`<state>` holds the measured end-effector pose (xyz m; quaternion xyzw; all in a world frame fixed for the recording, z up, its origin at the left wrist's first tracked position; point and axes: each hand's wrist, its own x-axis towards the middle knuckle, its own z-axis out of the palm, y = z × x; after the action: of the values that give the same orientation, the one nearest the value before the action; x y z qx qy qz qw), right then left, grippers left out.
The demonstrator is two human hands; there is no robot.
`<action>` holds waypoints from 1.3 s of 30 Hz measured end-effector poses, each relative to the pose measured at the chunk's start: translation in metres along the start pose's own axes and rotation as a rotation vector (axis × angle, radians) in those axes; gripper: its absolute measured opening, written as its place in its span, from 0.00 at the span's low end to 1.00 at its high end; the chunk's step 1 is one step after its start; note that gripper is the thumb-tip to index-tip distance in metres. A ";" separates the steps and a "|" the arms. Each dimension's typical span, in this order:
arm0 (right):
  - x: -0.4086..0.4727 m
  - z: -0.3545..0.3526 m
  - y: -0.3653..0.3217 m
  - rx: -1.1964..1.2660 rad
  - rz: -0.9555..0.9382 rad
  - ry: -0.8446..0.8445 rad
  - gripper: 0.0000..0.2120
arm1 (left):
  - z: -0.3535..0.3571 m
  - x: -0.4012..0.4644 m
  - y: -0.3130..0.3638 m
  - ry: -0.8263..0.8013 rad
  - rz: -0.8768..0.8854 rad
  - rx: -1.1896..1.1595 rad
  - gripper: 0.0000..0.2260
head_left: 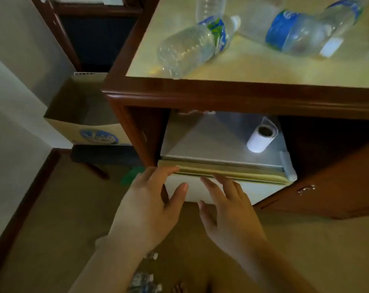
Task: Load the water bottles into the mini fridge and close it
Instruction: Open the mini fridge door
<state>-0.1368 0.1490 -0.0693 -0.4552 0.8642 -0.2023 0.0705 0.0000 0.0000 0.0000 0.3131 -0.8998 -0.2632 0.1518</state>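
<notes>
A white mini fridge [213, 142] sits inside the wooden cabinet [232, 98], its door [259, 192] shut against the body. My left hand [149, 208] rests its fingertips on the door's top left edge. My right hand [226, 210] touches the door's top edge beside it, fingers spread. Neither hand holds anything. On the cabinet top lie clear plastic water bottles: one with a green-blue label [192, 45] near the front edge, one with a blue label [306, 32] to the right, and a third [210, 7] behind them. Small bottles [143, 280] lie on the floor below.
A white paper roll [260, 139] lies on top of the fridge. The cabinet's wooden door [335, 187] stands ajar at the right. A cardboard box [82, 115] sits on the floor to the left, with a dark-framed chair [94, 34] behind it. Something green [133, 175] lies on the carpet.
</notes>
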 end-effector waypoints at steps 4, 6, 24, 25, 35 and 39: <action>0.024 0.057 0.029 -0.072 0.000 -0.060 0.28 | 0.057 0.034 -0.034 -0.053 0.005 -0.086 0.21; 0.039 0.081 0.043 -0.116 0.000 -0.046 0.27 | 0.086 0.055 -0.049 -0.081 0.012 -0.068 0.21; 0.085 0.161 0.090 -0.235 -0.033 0.289 0.15 | 0.207 0.184 -0.131 -0.252 0.016 0.384 0.29; 0.085 0.160 0.088 -0.226 -0.019 0.278 0.15 | 0.207 0.183 -0.132 -0.255 0.018 0.384 0.29; 0.083 0.144 0.070 -0.146 0.088 0.150 0.21 | 0.200 0.193 -0.120 -0.319 -0.042 0.380 0.29; 0.047 0.145 0.069 -0.144 0.033 0.178 0.18 | 0.200 0.195 -0.120 -0.328 -0.054 0.348 0.29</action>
<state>-0.1717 0.1039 -0.2270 -0.4249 0.8868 -0.1781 -0.0361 -0.1774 -0.1295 -0.2100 0.3116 -0.9355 -0.1555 -0.0596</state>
